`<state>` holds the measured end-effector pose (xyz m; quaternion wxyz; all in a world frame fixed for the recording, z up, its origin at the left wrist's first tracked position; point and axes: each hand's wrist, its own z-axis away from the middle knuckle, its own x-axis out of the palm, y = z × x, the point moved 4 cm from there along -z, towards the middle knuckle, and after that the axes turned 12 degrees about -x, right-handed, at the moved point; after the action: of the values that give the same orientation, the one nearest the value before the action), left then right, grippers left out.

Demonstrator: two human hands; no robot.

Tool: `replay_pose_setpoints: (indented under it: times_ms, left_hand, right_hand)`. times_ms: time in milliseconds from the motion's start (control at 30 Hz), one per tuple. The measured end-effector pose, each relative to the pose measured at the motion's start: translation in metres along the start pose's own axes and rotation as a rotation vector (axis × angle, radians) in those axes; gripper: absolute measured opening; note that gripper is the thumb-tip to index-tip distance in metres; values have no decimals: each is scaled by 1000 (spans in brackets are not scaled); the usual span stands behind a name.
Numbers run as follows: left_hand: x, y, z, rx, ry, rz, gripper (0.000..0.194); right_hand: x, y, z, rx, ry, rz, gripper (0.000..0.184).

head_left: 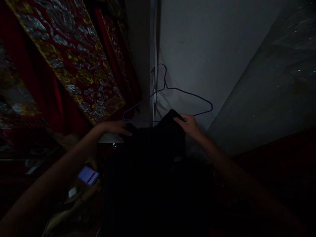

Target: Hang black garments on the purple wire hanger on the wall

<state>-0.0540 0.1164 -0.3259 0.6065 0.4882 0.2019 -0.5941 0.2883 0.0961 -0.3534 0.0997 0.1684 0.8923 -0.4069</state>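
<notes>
A black garment spreads between my two hands, its exact kind lost in the dark. My left hand grips its upper left edge, while my right hand pinches its upper right part between thumb and fingers. Just above the cloth, a thin purple clothes hanger has its hook up by a pale vertical strip at the wall. The garment's top overlaps the hanger's bottom bar near my right hand; whether it is looped over the bar, I cannot tell.
Red cloth with gold and silver ornament hangs at the left. A lit phone is at the lower left, near blurred pale items. Behind the hanger stands a grey wall; a dull, speckled sheet-like surface slants along the right.
</notes>
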Motion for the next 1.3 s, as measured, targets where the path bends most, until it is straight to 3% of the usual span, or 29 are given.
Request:
replay_pose_setpoints:
  times_ms: [67, 133, 233, 333, 400, 500, 600, 733, 900, 1000, 1067, 1167, 1300]
  left_hand:
    - [12, -9, -2, 67, -98, 68, 41]
    - [12, -15, 0, 93, -26, 92, 41]
    - [-8, -10, 11, 81, 259, 100, 40]
    - [-35, 15, 30, 166, 574, 83, 40]
    - [-44, 33, 38, 237, 671, 8, 41]
    - [-41, 39, 37, 251, 618, -161, 41]
    - [-32, 25, 30, 203, 557, -256, 49]
    - [-30, 18, 43, 190, 658, -258, 59]
    - [-43, 64, 67, 377, 749, -142, 72]
    - [-53, 85, 52, 459, 749, -64, 80]
    - [-58, 88, 32, 462, 754, -39, 72]
    - [-62, 83, 9, 422, 779, -64, 51]
    - [-61, 80, 11, 378, 834, -111, 39]
  right_hand:
    - [-1, -1, 3, 2, -4, -1, 42]
    - [-1, -2, 3, -1, -1, 19, 43]
    - [-1, -6, 2, 18, -10, 3, 45]
    - [0, -12, 2, 36, 16, -31, 44]
    - [0, -17, 3, 26, 47, -18, 42]
    - [-3, -20, 5, -2, 62, 36, 39]
    - [-12, -17, 5, -11, 81, 89, 37]
    - [-16, -16, 2, -25, 67, 153, 38]
    - [12, -31, 10, -13, 54, 90, 38]
    - [27, -45, 20, -23, 68, 38, 37]
    - [29, -54, 25, -62, 46, 52, 35]
    - [10, -74, 31, -182, 106, 165, 29]
    - [-47, -102, 34, -294, 509, 383, 51]
